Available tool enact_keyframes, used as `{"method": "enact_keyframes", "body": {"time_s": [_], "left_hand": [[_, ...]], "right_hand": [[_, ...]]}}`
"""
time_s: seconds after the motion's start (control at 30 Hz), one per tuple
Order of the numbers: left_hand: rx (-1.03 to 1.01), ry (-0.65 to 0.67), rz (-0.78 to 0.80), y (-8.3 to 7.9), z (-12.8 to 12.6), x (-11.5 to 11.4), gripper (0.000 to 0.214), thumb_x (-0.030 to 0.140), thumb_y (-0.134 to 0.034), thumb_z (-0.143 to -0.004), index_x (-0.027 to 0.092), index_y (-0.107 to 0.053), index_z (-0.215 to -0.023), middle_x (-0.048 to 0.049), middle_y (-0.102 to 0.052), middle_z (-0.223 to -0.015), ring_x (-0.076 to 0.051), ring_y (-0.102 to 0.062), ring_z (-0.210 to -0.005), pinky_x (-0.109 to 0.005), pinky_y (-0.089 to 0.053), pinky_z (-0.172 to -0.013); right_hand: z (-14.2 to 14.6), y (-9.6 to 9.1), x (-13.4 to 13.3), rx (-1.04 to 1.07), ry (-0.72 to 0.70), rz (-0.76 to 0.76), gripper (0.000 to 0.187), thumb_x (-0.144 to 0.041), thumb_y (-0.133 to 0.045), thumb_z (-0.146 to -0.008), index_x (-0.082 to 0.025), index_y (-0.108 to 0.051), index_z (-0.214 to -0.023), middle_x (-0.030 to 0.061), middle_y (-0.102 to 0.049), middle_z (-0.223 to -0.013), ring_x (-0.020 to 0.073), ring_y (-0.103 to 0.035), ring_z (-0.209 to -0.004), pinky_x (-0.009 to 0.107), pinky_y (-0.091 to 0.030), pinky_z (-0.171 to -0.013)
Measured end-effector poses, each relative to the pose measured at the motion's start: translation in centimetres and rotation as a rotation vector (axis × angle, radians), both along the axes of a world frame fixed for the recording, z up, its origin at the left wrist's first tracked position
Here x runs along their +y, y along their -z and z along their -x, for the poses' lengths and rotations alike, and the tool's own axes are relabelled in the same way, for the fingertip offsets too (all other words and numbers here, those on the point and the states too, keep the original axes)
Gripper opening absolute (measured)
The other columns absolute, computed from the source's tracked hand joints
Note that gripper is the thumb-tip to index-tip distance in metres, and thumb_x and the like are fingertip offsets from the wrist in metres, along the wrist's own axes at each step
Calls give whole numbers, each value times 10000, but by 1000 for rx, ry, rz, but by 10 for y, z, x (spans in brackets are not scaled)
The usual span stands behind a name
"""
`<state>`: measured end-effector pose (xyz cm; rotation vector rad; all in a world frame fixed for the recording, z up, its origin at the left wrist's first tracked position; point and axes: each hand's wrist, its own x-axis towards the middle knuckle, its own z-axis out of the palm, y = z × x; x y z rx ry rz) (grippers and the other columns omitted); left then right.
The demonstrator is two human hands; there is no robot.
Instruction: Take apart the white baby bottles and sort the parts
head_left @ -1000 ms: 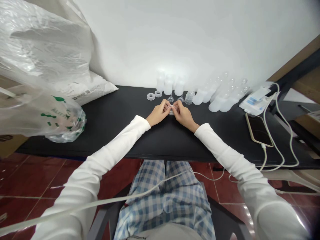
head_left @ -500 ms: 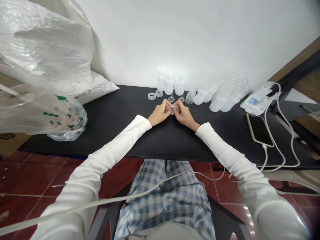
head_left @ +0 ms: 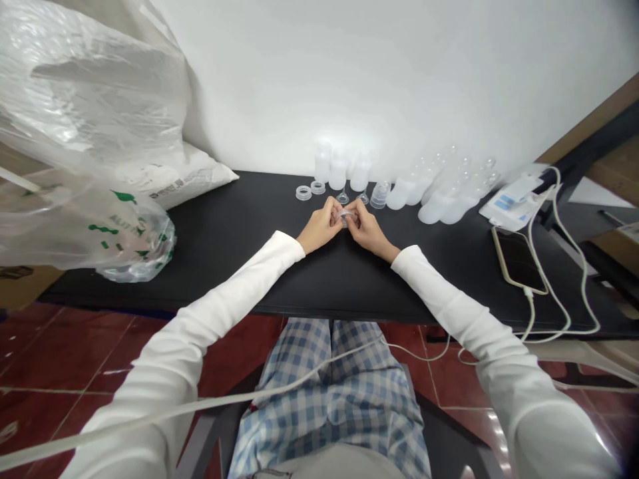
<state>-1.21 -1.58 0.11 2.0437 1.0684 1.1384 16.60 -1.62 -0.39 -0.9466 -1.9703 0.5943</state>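
My left hand (head_left: 320, 227) and my right hand (head_left: 365, 229) meet over the middle of the black table (head_left: 239, 246), fingers pinched together on one small clear plastic ring piece (head_left: 344, 215) held between them. Just beyond my fingers stand two clear teats (head_left: 342, 197), and left of those lie two white rings (head_left: 303, 193). A clear cap (head_left: 379, 193) sits to their right. White bottles (head_left: 337, 174) stand upright against the wall, and more bottles (head_left: 439, 196) lie in a row to the right.
A large plastic bag (head_left: 84, 153) bulges over the table's left end, with a white sack (head_left: 174, 179) behind it. A phone (head_left: 519, 258) on a white cable (head_left: 564, 293) and a flat packet (head_left: 509, 203) lie at the right. Red floor tiles show below.
Both hands stay pinched on the small clear piece, fingers shifting only slightly. The view drifted a little; nothing else moved.
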Motion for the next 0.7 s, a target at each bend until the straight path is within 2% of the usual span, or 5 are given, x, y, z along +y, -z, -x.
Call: {"method": "enact_keyframes", "body": {"time_s": [0.2, 0.37, 0.57, 0.7], "left_hand": [[-32, -9, 17, -2, -4, -3, 184, 122, -587, -893, 237, -449, -934, 84, -509, -670, -99, -554, -606, -242, -453, -659], [-72, -21, 49, -3, -3, -2, 176, 130, -602, -890, 229, -466, -943, 76, -513, -686, -96, -552, -627, -240, -470, -672], [-117, 25, 118, 3, 5, 6, 174, 172, -597, -902, 222, -467, -1007, 53, -584, -773, -101, -599, -695, -249, -499, -740], [-98, 52, 99, 4, 5, 6, 241, 180, -651, -866, 225, -449, -988, 57, -593, -780, -91, -587, -680, -232, -483, -705]], "right_hand": [[2, 0, -1, 15, 45, -2, 319, -567, -478, -997, -249, -495, -988, -6, -569, -776, 160, -488, -649, 308, -440, -641], [3, 1, 1, 85, 5, 73, 438, -687, -477, -966, -253, -494, -1021, -4, -582, -799, 166, -538, -689, 316, -473, -676], [2, -1, -1, 42, -34, 38, 422, -620, -525, -960, -227, -523, -1115, 27, -622, -917, 165, -574, -768, 323, -512, -737], [0, 2, 2, 62, -15, 60, 372, -567, -583, -935, -231, -530, -1088, -9, -572, -820, 158, -542, -715, 313, -485, -693]]}}
